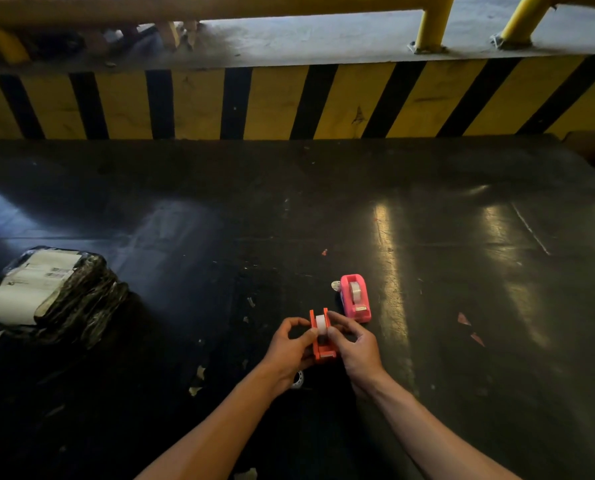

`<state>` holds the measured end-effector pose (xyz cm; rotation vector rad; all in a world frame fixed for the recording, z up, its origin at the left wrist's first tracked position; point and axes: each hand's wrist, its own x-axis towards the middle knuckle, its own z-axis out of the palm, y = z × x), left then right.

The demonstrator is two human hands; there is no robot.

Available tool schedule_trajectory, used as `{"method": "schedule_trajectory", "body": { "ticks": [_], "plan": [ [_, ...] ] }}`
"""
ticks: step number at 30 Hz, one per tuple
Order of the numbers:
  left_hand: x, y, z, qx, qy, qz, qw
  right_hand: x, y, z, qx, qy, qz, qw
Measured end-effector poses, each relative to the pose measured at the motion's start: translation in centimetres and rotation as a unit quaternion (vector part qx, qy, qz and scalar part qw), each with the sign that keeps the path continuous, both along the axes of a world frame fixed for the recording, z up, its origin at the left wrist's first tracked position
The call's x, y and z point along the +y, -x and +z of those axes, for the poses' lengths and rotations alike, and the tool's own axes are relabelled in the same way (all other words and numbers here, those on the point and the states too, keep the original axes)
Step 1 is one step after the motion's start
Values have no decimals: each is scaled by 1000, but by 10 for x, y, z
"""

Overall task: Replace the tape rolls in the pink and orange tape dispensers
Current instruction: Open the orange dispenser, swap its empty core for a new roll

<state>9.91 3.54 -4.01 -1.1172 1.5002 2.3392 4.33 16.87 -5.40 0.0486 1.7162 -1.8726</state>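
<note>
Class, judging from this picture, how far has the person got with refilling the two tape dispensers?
Looks done: the pink plastic tape dispenser stands apart with a roll seated. In hand: the left hand and right hand hold the orange plastic tape dispenser, a white tape roll in it. Left: seating that roll.

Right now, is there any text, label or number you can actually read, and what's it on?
Nothing can be read.
White labels on the black wrapped parcel: barcodes and print lines show, too small and blurred to read.
Pink dispenser: no lettering visible.
Orange dispenser: no lettering visible.
Yellow and black striped barrier: stripes only, no words.
</note>
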Motion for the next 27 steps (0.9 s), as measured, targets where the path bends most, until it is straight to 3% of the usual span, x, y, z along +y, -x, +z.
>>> {"method": "schedule_trajectory", "body": {
  "ticks": [5, 8, 10, 12, 22, 25, 27],
  "plan": [
    [4, 2, -4, -42, -44, 70, 996, -13, 3, -6, -87, -37, -72, 993],
    [-11, 1, -14, -45, 97, 71, 992, -8, 10, -8, -81, -66, -129, 986],
    [-26, -1, -21, -44, 240, 20, 969, -2, 12, -5, -78, -68, -128, 986],
    [-39, -3, -27, -45, 325, -25, 944, 2, 12, -5, -72, -63, -106, 990],
    [-55, 3, -31, -80, 437, -133, 886, 5, 3, -6, -52, -50, -51, 996],
    [-48, 3, -29, -37, 493, -141, 858, 4, 2, -8, -44, -47, -45, 997],
    [-38, 5, -19, -2, 466, -157, 871, 3, 1, -8, -46, -44, -36, 997]
  ]
}}
